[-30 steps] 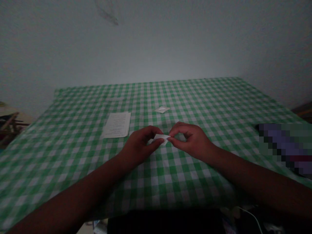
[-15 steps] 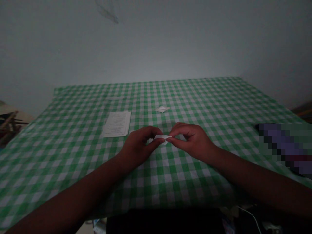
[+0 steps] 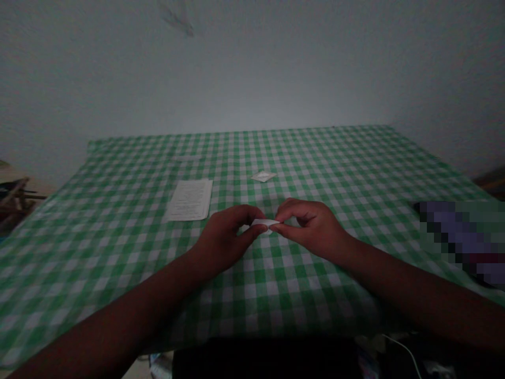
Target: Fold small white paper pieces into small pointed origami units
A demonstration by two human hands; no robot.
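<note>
The left hand [image 3: 224, 237] and right hand [image 3: 315, 229] meet above the gingham counter [image 3: 300, 310], each nearly closed, thumb and fingers pinching opposite ends of a small white paper piece [image 3: 265, 223]. The piece sits between the 2 hands, partly hidden by the fingertips, so its exact shape is hard to tell. Holding it from both ends, with the forearms wide and angled inward, looks like a way to keep it steady and clear of the cloth for fine finger work. Beyond the hands, a printed sheet [image 3: 189, 200] lies flat to the left, and a small white paper square [image 3: 263, 176] lies straight ahead. A pixelated purple object [image 3: 461, 237] sits at the far right, and a white cable [image 3: 402, 350] runs below the near edge.
</note>
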